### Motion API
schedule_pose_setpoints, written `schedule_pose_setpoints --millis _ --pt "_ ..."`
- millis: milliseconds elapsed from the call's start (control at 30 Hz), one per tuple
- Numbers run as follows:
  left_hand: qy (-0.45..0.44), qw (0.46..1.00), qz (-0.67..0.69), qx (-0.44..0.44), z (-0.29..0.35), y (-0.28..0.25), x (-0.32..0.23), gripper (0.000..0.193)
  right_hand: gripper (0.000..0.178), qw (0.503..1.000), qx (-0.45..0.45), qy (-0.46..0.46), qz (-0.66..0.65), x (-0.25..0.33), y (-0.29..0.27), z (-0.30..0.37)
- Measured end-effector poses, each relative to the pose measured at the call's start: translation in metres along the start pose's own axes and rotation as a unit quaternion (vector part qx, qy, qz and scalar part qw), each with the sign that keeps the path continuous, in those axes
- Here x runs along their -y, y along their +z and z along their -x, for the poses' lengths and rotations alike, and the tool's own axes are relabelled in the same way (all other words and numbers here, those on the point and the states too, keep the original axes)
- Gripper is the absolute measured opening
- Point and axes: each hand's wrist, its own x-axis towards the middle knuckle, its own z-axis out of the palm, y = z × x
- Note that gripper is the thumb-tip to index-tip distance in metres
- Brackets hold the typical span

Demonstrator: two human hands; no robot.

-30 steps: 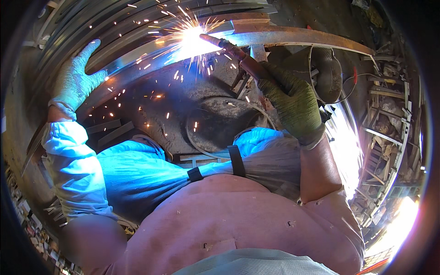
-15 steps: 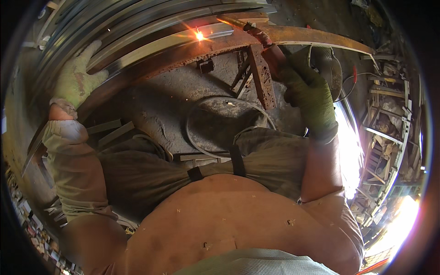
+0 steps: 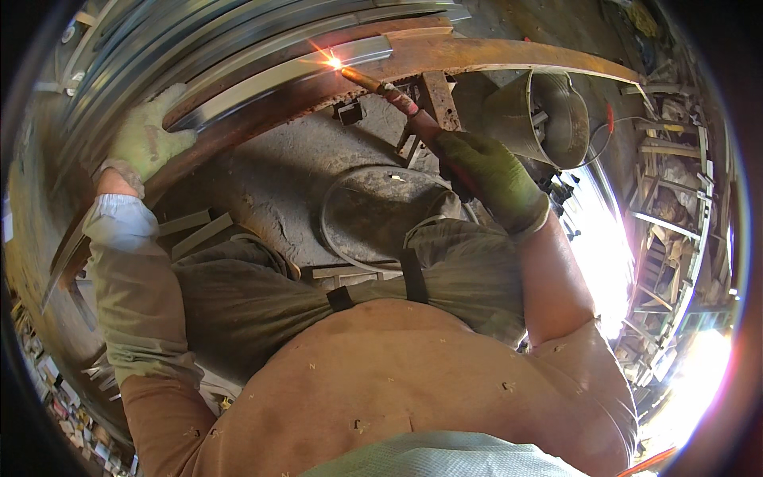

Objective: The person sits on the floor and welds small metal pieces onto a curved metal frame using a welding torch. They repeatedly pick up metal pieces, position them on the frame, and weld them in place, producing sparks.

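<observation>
My right hand (image 3: 497, 179), in a green work glove, is closed around the handle of a welding torch (image 3: 397, 99). The torch's copper-coloured nozzle points up and left, close to a bright glowing spot on the near edge of a pale metal strip (image 3: 278, 83). This strip lies along a curved, rusty steel bar (image 3: 493, 54). My left hand (image 3: 151, 139), gloved too, holds the strip's left end, its thumb on the near side and its fingers on the far side.
Several long metal profiles (image 3: 199, 40) lie beyond the strip. A bucket (image 3: 517, 119) rests on its side at the right. A rusty upright (image 3: 439, 99) meets the bar. A hoop-like ring (image 3: 324, 215) lies on the floor before my legs, and metal racks (image 3: 675, 215) stand far right.
My right hand has swung the torch down and left, bringing its nozzle from beyond the bar to beside the glowing spot. My left hand stays at the strip's end, shifted slightly. The bucket now shows more.
</observation>
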Motion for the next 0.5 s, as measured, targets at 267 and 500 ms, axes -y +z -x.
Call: schedule_pose_setpoints --millis 267,500 --pt "-0.016 1.000 0.009 -0.017 -0.001 0.008 -0.001 0.081 0.059 0.986 -0.059 -0.066 0.142 -0.001 0.012 -0.009" --pt "-0.012 0.999 0.033 -0.014 -0.002 0.009 0.001 0.081 0.057 0.980 -0.061 -0.072 0.173 0.004 0.021 -0.010"
